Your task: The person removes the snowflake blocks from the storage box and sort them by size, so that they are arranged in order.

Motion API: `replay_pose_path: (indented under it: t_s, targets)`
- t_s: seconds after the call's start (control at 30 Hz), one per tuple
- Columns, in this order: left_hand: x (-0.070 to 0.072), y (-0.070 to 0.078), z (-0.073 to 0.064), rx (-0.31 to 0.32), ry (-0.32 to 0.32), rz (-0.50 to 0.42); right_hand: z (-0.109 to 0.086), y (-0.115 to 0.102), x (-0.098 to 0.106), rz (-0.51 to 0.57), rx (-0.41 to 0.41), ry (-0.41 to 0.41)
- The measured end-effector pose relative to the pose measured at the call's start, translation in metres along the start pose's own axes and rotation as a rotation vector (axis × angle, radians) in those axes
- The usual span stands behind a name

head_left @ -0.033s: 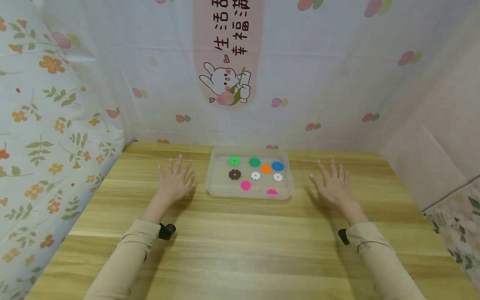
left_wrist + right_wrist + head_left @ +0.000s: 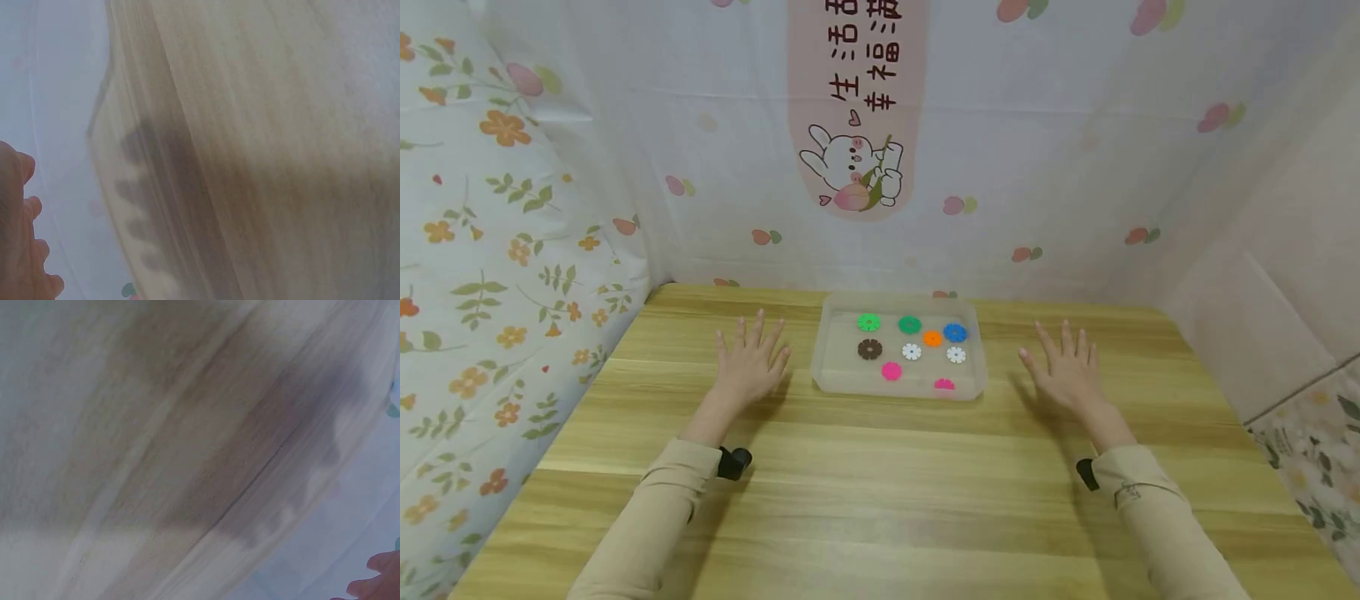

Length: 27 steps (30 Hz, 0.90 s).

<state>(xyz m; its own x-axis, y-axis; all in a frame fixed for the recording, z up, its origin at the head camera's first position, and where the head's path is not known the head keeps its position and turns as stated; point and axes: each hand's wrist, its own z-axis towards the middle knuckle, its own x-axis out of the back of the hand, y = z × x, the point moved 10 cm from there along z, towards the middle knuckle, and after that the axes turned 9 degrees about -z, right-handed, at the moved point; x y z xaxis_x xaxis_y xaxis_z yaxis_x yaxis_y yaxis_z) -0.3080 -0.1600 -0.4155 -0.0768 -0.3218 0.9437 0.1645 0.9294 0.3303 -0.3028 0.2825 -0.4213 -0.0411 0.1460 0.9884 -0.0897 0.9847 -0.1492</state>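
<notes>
My left hand (image 2: 749, 365), fingers spread and palm down, is left of a clear plastic tray (image 2: 857, 385) and apart from it. On the tray's other side is my right hand (image 2: 1066, 372), also spread and holding nothing. Flat notched discs lie scattered in the tray: a light green disc (image 2: 868, 322), a dark green disc (image 2: 910, 325), a blue disc (image 2: 955, 332), an orange disc (image 2: 932, 338), a brown disc (image 2: 870, 349), white discs (image 2: 912, 352) and pink discs (image 2: 891, 371). Only fingers (image 2: 37, 250) show at the edge of the left wrist view; the right wrist view catches fingertips (image 2: 369, 584) in its corner.
The wooden table (image 2: 880, 492) stretches in front of the tray. Behind it hangs a white cloth (image 2: 1037, 167) with a rabbit print, and a flowered cloth (image 2: 512, 267) covers the left side. Black wrist straps (image 2: 733, 463) sit at both cuffs.
</notes>
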Motion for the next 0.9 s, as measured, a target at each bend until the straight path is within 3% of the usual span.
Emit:
replay_pose_path:
  t_s: [0.53,0.9]
  targets:
    - [0.001,0.006,0.000,-0.012,-0.008,-0.037,0.005,-0.020,0.011,0.009,0.051,0.036]
    - [0.005,0.020,0.003,-0.082,0.034,-0.199,0.007,-0.032,0.014,0.136,0.046,-0.002]
